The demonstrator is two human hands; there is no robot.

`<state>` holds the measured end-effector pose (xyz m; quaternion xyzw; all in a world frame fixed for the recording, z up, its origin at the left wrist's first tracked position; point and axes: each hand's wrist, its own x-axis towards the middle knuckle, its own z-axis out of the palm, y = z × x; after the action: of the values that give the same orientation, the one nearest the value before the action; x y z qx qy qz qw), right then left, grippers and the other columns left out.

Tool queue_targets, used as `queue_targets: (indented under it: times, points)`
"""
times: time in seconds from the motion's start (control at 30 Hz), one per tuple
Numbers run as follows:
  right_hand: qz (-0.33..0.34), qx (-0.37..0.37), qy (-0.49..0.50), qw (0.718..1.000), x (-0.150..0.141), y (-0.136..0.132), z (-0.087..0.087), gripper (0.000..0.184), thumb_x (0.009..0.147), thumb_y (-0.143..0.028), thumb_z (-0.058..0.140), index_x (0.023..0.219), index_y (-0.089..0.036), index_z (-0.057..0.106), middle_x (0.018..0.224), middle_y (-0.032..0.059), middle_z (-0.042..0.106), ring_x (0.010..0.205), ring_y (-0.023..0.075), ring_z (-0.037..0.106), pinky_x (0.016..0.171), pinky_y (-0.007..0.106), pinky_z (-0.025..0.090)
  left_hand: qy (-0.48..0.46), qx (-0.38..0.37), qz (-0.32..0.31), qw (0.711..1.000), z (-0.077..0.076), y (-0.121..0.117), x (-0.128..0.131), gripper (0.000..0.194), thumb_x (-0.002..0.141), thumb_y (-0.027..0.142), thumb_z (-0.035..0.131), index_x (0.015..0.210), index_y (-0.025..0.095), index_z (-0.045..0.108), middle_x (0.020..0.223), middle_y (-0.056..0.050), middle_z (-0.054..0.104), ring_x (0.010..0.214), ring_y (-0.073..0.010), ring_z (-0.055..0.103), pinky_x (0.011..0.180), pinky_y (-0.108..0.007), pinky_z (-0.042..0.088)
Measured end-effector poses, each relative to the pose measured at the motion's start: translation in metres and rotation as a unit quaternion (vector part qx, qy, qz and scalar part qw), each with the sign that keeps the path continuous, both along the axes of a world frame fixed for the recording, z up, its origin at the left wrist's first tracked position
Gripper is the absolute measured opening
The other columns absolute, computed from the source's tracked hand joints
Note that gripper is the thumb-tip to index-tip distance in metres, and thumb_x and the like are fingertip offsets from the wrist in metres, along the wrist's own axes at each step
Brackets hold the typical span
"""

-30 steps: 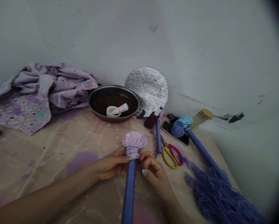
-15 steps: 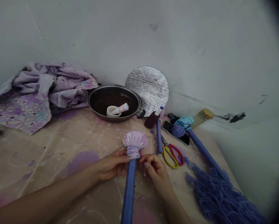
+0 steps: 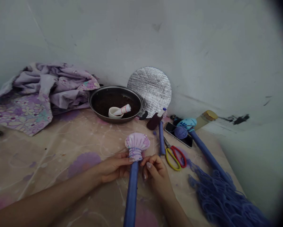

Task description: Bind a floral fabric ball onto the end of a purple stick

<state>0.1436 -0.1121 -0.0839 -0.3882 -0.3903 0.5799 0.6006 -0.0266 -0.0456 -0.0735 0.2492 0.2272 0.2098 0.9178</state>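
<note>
In the middle of the head view, a stick with a padded cloth head (image 3: pixel 137 142) points away from me. Its pink-and-purple floral fabric is gathered and bound at the neck with blue yarn, above a blue-wrapped handle (image 3: pixel 131 195). My left hand (image 3: pixel 116 167) grips it just under the binding, thumb on the cloth's lower edge. On the other side, my right hand (image 3: pixel 155 170) has its fingers curled, a fingertip against or very near the cloth's edge. Whatever those fingers may hold is too small to make out. Scissors (image 3: pixel 175 157) with red and yellow handles lie beyond the right hand.
A dark pan (image 3: pixel 101 118) holds brown material and a white cup (image 3: pixel 113 115). Behind stands a silver disc (image 3: pixel 153 88). Floral fabric (image 3: pixel 30 107) is heaped left. Rightward are a brown bottle (image 3: pixel 154 121), phone (image 3: pixel 171 128), blue-headed stick (image 3: pixel 207 154) and loose blue yarn (image 3: pixel 226 201).
My right hand's fingers have shifted slightly beside the neck. The left hand and the padded stick stay almost where they were.
</note>
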Motion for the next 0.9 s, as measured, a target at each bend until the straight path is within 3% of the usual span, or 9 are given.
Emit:
queue_targets:
  times: [0.13, 0.3, 0.4, 0.5, 0.63, 0.9]
  points:
    - [0.026, 0.022, -0.017, 0.999, 0.001, 0.001, 0.0, 0.016, 0.087, -0.025, 0.058, 0.075, -0.02, 0.048, 0.082, -0.0015, 0.059, 0.049, 0.0058, 0.049, 0.047, 0.02, 0.04, -0.008, 0.003, -0.001, 1.0, -0.002, 0.0, 0.0, 0.033, 0.083, 0.015, 0.056, 0.116, 0.014, 0.059, 0.093, -0.009, 0.068, 0.078, -0.0154, 0.066, 0.073, -0.028, 0.053]
    - [0.052, -0.011, -0.013, 0.998, 0.003, -0.001, -0.003, 0.018, 0.084, -0.033, 0.062, 0.085, -0.023, 0.047, 0.065, -0.0071, 0.048, 0.041, 0.0051, 0.038, 0.041, 0.018, 0.031, -0.002, -0.001, 0.008, 1.0, -0.003, 0.0, 0.001, 0.03, 0.082, 0.016, 0.059, 0.112, 0.013, 0.062, 0.094, -0.009, 0.068, 0.075, -0.0141, 0.066, 0.071, -0.026, 0.053]
    - [0.028, -0.04, -0.081, 0.995, 0.007, -0.001, 0.001, 0.022, 0.082, -0.037, 0.063, 0.092, -0.023, 0.048, 0.06, -0.0088, 0.042, 0.042, 0.0059, 0.032, 0.042, 0.018, 0.026, -0.003, -0.008, 0.005, 1.0, -0.001, 0.0, 0.0, 0.03, 0.08, 0.017, 0.062, 0.11, 0.014, 0.062, 0.095, -0.009, 0.068, 0.075, -0.0142, 0.065, 0.071, -0.027, 0.053]
    - [0.042, -0.06, -0.177, 0.982, 0.01, 0.001, 0.008, 0.022, 0.08, -0.039, 0.064, 0.084, -0.02, 0.053, 0.063, -0.006, 0.044, 0.051, 0.0083, 0.037, 0.048, 0.02, 0.028, 0.003, -0.013, 0.0, 1.0, -0.001, -0.001, 0.0, 0.032, 0.079, 0.017, 0.063, 0.111, 0.015, 0.062, 0.088, -0.007, 0.068, 0.074, -0.0135, 0.065, 0.07, -0.026, 0.052]
    - [0.05, -0.042, -0.242, 0.968, 0.01, 0.002, 0.014, 0.023, 0.083, -0.039, 0.059, 0.074, -0.018, 0.054, 0.065, -0.0037, 0.045, 0.059, 0.0105, 0.039, 0.054, 0.022, 0.03, 0.013, -0.008, 0.012, 1.0, -0.002, -0.002, 0.001, 0.032, 0.08, 0.018, 0.062, 0.112, 0.015, 0.062, 0.087, -0.006, 0.068, 0.071, -0.0111, 0.064, 0.068, -0.023, 0.052]
    - [0.027, -0.022, -0.343, 0.939, 0.011, 0.0, 0.021, 0.02, 0.084, -0.035, 0.056, 0.072, -0.019, 0.056, 0.058, -0.0052, 0.04, 0.053, 0.0108, 0.035, 0.05, 0.023, 0.025, 0.022, 0.006, 0.005, 1.0, 0.001, -0.002, 0.001, 0.036, 0.079, 0.019, 0.063, 0.115, 0.015, 0.061, 0.096, -0.008, 0.067, 0.076, -0.0116, 0.063, 0.064, -0.02, 0.05]
